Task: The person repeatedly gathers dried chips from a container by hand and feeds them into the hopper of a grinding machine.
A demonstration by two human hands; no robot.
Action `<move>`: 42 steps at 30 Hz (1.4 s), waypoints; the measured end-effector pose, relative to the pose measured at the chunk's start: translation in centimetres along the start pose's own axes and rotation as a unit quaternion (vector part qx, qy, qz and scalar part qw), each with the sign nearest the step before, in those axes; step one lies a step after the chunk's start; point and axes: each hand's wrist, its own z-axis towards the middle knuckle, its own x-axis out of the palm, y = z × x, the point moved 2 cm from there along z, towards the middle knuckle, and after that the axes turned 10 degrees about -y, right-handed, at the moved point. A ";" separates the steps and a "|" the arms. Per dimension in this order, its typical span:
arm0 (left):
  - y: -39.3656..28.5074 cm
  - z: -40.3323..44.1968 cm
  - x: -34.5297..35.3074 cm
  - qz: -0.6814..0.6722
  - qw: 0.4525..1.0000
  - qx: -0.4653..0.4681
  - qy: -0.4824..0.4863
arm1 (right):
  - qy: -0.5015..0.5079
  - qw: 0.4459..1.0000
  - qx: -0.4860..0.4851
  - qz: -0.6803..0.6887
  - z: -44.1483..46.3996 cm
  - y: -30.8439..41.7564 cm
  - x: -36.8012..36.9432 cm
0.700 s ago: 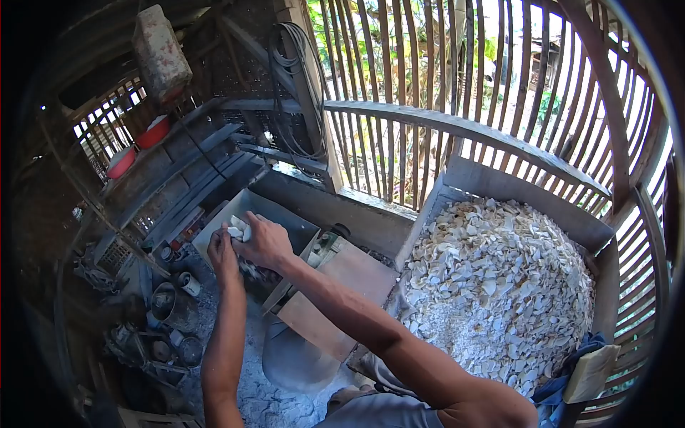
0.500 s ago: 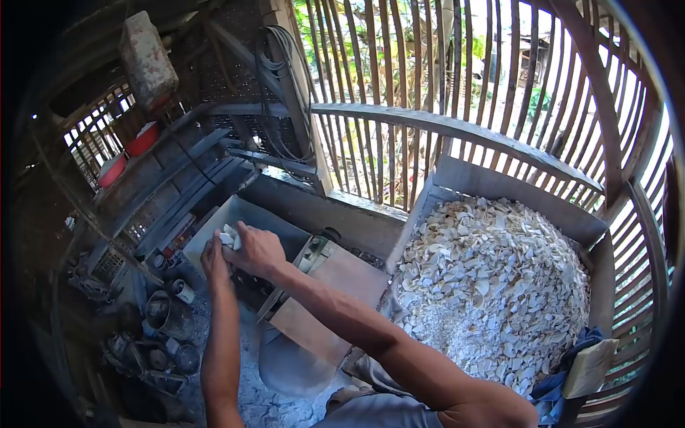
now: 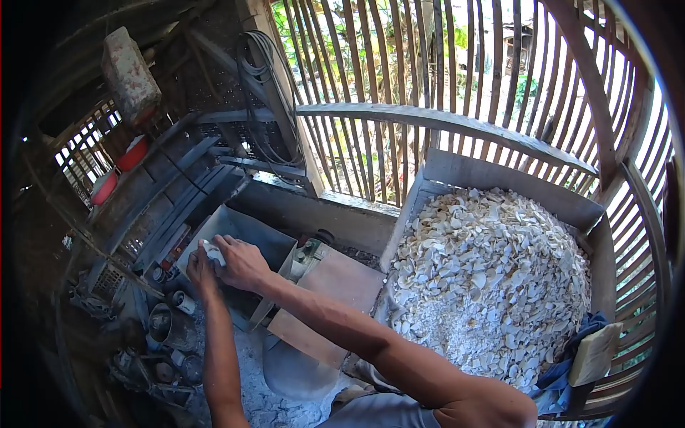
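Observation:
Whitish chips (image 3: 213, 252), which look like dried cassava pieces, are held between my two hands. My left hand (image 3: 202, 271) is closed around them from the left, and my right hand (image 3: 241, 264) curls over them from the right, so the fingers hide part of them. Both hands are above the open top of a grey sheet-metal hopper (image 3: 265, 237). On the right, a large heap of similar white chips (image 3: 492, 278) fills a wooden bin (image 3: 510, 187), with finer powder toward its front.
Reddish-brown boards (image 3: 332, 282) lie beside the hopper, close to my right forearm. Pale powder covers the floor (image 3: 246, 364). A dusty bucket (image 3: 171, 324) and other clutter stand at left. Red basins (image 3: 133, 153) rest on a ledge, and a folded cloth (image 3: 589, 332) is by the bin.
My hands have shifted slightly left and down, still together over the hopper with the chips between them. The view has also tilted a little.

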 end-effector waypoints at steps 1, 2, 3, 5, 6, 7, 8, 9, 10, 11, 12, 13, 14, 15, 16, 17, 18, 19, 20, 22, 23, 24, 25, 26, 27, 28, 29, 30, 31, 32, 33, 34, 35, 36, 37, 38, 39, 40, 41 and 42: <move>-0.2 -0.3 -0.1 -0.003 1.000 -0.013 -0.002 | -0.008 1.000 -0.008 0.001 -0.1 -0.1 0.1; -0.4 -0.5 0.0 -0.007 1.000 -0.027 -0.004 | -0.016 1.000 -0.016 0.003 -0.1 -0.1 0.1; -0.4 -0.7 0.2 -0.008 1.000 -0.014 -0.007 | -0.011 1.000 -0.011 -0.001 -0.1 -0.2 0.0; -0.5 -0.9 0.4 -0.011 1.000 0.013 -0.012 | -0.001 1.000 -0.001 -0.009 0.0 -0.2 -0.1; -0.4 -0.8 0.4 -0.006 1.000 0.005 -0.005 | -0.001 1.000 0.003 -0.015 0.0 -0.1 -0.2; -0.2 -0.6 0.3 -0.002 1.000 -0.004 0.002 | -0.002 1.000 0.006 -0.022 0.0 0.0 -0.2; -0.1 -0.4 0.1 0.003 1.000 -0.012 0.010 | -0.004 1.000 0.009 -0.028 0.1 0.1 -0.3; 0.1 -0.1 -0.1 -0.006 1.000 -0.005 0.006 | -0.001 0.999 0.014 -0.031 0.1 0.2 -0.4; 0.4 0.0 -0.1 -0.015 1.000 0.002 0.003 | 0.002 0.999 0.018 -0.033 0.1 0.2 -0.5; 0.7 0.2 -0.1 -0.024 1.000 0.009 0.000 | 0.003 0.999 0.023 -0.035 0.2 0.2 -0.6; 0.3 -0.1 -0.1 -0.026 1.000 -0.003 0.001 | -0.011 0.999 0.010 -0.036 0.1 0.1 -0.4; -0.2 -0.4 -0.1 -0.029 0.999 -0.016 0.001 | -0.026 0.999 -0.004 -0.036 0.0 -0.1 -0.2; -0.5 -0.7 -0.1 -0.031 0.999 -0.027 0.002 | -0.041 0.998 -0.017 -0.037 -0.1 -0.2 0.0; -0.2 -0.5 -0.1 -0.033 0.999 -0.018 0.007 | -0.052 0.998 -0.027 -0.036 -0.1 -0.4 0.3; 0.4 0.0 -0.3 -0.035 0.999 -0.009 0.013 | -0.053 0.998 -0.030 -0.032 -0.2 -0.3 0.3; 1.0 0.5 -0.5 -0.037 0.999 0.001 0.018 | -0.053 0.998 -0.032 -0.029 -0.3 -0.3 0.3; 1.3 0.8 -0.6 -0.037 0.999 0.007 0.019 | -0.053 0.998 -0.035 -0.025 -0.3 -0.3 0.2; 1.6 1.1 -0.6 -0.038 0.999 0.013 0.020 | -0.045 0.998 -0.032 -0.021 -0.3 -0.3 0.1; 1.9 1.4 -0.6 -0.038 0.999 0.019 0.021 | -0.037 0.999 -0.029 -0.017 -0.3 -0.3 0.1; 0.5 0.3 -0.3 -0.019 1.000 0.001 0.008 | -0.027 0.999 -0.016 -0.017 -0.2 -0.3 0.0; -0.1 -0.1 -0.1 -0.009 1.000 -0.008 0.002 | -0.026 0.999 -0.007 -0.020 -0.2 -0.3 0.1; -0.2 -0.2 0.0 -0.019 1.000 -0.007 0.004 | -0.025 0.999 0.002 -0.023 -0.2 -0.3 0.2; -0.3 -0.4 0.1 -0.029 1.000 -0.007 0.006 | -0.031 0.999 0.000 -0.021 -0.1 -0.3 0.3; -0.4 -0.4 0.2 -0.039 0.999 -0.007 0.008 | -0.036 0.999 -0.003 -0.018 -0.1 -0.4 0.4; -0.5 -0.5 0.2 -0.033 0.999 -0.009 0.006 | -0.041 0.999 -0.005 -0.016 0.0 -0.5 0.5; -0.6 -0.6 0.2 -0.027 1.000 -0.011 0.004 | -0.039 0.999 0.001 -0.019 0.0 -0.6 0.6; -1.0 -0.9 0.3 -0.022 1.000 -0.014 0.003 | -0.037 0.999 0.006 -0.023 0.0 -0.5 0.6; -1.3 -1.0 0.3 -0.007 1.000 -0.005 0.008 | -0.035 0.999 0.012 -0.027 0.0 -0.5 0.6; -1.6 -1.2 0.2 0.007 1.000 0.003 0.013 | -0.050 0.998 -0.003 -0.035 -0.1 -0.4 0.4; -1.7 -1.3 0.2 0.021 1.000 0.012 0.017 | -0.065 0.997 -0.018 -0.042 -0.2 -0.7 0.8; -1.5 -1.2 0.2 0.024 0.999 0.014 0.025 | -0.080 0.995 -0.033 -0.050 -0.2 -0.6 0.7; -1.2 -0.9 0.0 0.028 0.999 0.016 0.031 | -0.068 0.996 -0.023 -0.049 -0.1 -0.6 0.7; -0.9 -0.6 -0.2 0.031 0.999 0.019 0.037 | -0.056 0.997 -0.014 -0.047 -0.1 -0.6 0.9; -0.6 -0.3 -0.3 0.038 0.998 0.027 0.038 | -0.044 0.998 -0.004 -0.045 -0.1 -0.6 1.0; -0.3 0.1 -0.4 0.045 0.998 0.035 0.039 | -0.043 0.998 -0.007 -0.046 -0.1 -0.7 1.1; 0.1 0.5 -0.5 0.053 0.997 0.044 0.040 | -0.043 0.998 -0.010 -0.047 0.0 -0.9 1.2; 0.6 1.0 -0.6 0.046 0.997 0.045 0.037 | -0.044 0.998 -0.012 -0.048 0.0 -0.8 1.0; 1.1 1.4 -0.6 0.040 0.998 0.045 0.035 | -0.037 0.998 -0.016 -0.053 0.1 -0.8 0.8; 1.6 1.8 -0.6 0.033 0.998 0.045 0.036 | -0.032 0.998 -0.018 -0.059 0.1 -0.7 0.6; 1.6 1.9 -0.5 0.025 0.997 0.064 0.037 | -0.027 0.997 -0.019 -0.066 0.1 -0.5 0.1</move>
